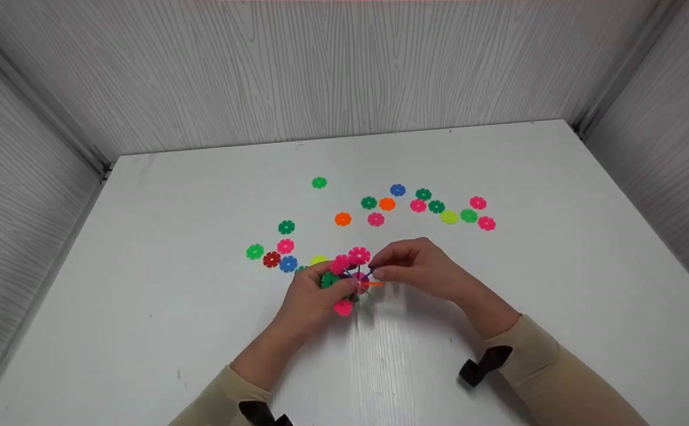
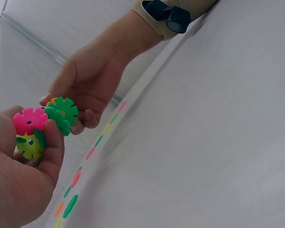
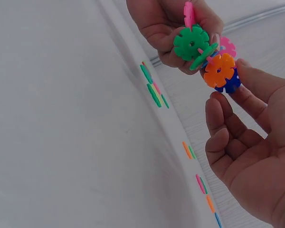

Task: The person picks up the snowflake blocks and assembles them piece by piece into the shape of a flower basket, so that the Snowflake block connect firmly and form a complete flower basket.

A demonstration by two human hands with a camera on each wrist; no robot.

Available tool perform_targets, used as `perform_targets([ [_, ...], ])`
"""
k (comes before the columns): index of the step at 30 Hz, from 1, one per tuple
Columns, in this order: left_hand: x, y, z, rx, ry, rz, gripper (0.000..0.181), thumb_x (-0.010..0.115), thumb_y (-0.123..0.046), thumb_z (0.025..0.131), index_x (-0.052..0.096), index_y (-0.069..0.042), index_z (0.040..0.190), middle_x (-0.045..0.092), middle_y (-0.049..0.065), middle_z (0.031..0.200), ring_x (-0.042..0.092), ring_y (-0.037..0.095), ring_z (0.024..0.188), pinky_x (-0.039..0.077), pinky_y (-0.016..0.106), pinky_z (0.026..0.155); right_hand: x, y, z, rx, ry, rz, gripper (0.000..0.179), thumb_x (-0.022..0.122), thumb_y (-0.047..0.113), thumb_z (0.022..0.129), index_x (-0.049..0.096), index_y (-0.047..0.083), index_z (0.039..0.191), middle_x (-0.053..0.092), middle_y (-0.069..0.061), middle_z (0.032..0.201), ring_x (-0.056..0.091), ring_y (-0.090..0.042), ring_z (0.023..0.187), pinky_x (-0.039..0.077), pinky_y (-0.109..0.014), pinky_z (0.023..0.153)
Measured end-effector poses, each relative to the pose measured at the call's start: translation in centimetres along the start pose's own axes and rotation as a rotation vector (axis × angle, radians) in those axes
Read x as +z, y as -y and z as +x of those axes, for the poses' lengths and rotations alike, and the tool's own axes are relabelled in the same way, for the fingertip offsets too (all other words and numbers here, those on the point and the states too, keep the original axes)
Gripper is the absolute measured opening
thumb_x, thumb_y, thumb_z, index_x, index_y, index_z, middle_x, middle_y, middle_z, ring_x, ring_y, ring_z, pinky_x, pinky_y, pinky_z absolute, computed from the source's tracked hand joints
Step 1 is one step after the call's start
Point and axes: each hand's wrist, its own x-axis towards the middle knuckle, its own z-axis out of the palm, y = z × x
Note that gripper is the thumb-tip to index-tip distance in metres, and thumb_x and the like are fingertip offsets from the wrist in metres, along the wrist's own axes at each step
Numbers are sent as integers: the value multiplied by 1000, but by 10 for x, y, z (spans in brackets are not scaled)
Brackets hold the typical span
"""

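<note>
My left hand (image 1: 314,296) grips a cluster of interlocking plastic discs (image 1: 360,283), notched round the rim like flowers and slotted together at angles. Pink, green, orange and blue pieces show in it; a yellow disc (image 2: 30,146) appears in the left wrist view. From the right, my right hand (image 1: 424,269) pinches a dark blue disc (image 3: 230,83) between thumb and fingertips. That blue disc touches the cluster beside an orange disc (image 3: 219,70); whether it is fully slotted in is unclear. The left fingers hide part of the cluster.
Loose discs lie flat on the white table (image 1: 143,296). One group, with a red disc (image 1: 271,259), is left of the hands; a longer row with a blue disc (image 1: 398,190) runs beyond them to the right. Wood-grain panels (image 1: 344,71) enclose the table's back and sides.
</note>
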Motion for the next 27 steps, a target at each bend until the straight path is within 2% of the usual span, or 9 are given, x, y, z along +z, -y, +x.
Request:
perform_targets([
  [5,-1,-1,0,-17,17,-6,43,87,-31,90,75,-14,127,72,5,115,65,25,115,62,33,87,-2,-1,0,-31,0,-2,20,76,12,100,78,1,116,78,-10,106,71,-27,98,62,-41,89],
  [9,-2,-2,1,-41,17,-14,42,87,-31,89,75,-13,126,70,6,116,63,26,116,62,32,85,-7,0,-1,-18,-64,-45,14,76,15,100,81,10,112,78,-6,106,72,-25,99,62,-38,89],
  [13,-2,-1,1,-61,17,-23,40,87,-31,89,76,-14,124,68,7,117,60,26,119,61,32,84,-10,0,-2,-20,-111,-55,13,76,13,99,81,13,111,78,-4,105,72,-26,99,62,-39,88],
  [18,-2,-1,1,-62,20,-28,39,86,-32,91,76,-13,124,71,8,114,63,26,115,61,31,83,-7,0,-1,-37,-80,-28,15,77,15,99,81,12,113,78,-6,106,72,-28,98,62,-44,89],
  [27,-3,1,1,-41,32,-26,43,87,-31,90,75,-12,126,72,7,109,66,25,110,61,30,82,0,-1,0,-26,-49,-3,15,77,10,98,82,8,113,79,-8,105,73,-26,97,62,-39,89],
])
